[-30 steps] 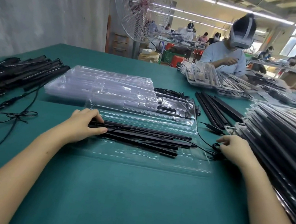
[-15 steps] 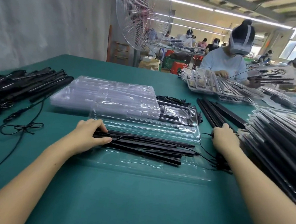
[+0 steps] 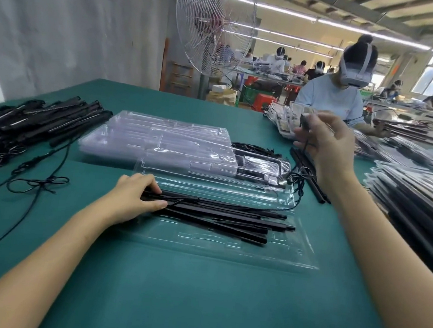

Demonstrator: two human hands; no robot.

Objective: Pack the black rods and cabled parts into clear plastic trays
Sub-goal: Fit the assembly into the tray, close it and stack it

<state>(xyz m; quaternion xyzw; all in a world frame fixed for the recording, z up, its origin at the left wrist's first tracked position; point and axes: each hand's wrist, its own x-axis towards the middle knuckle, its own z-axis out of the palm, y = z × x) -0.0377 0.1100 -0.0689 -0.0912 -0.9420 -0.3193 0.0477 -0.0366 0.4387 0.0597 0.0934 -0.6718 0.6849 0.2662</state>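
Fingers (image 3: 152,184) of left hand (image 3: 138,198) gripping rods (image 3: 218,214) at 9 o'clock end, in tray (image 3: 228,247). Right hand (image 3: 325,145), at 2 o'clock, pinching cable (image 3: 305,146) up high. Next, likely: tuck cable down into tray.

- Left forearm (image 3: 43,253) reaches in from the lower left, low and nearly flat.
- Left hand (image 3: 135,198) is palm down, fingers curled over the near end of the rods (image 3: 218,211), thumb stretched along their near side.
- Right forearm (image 3: 375,258) slants up from the lower right.
- Right hand (image 3: 325,145) is held high, back towards the camera, fingers bent, thumb and fingertips pinching the cable (image 3: 299,175).
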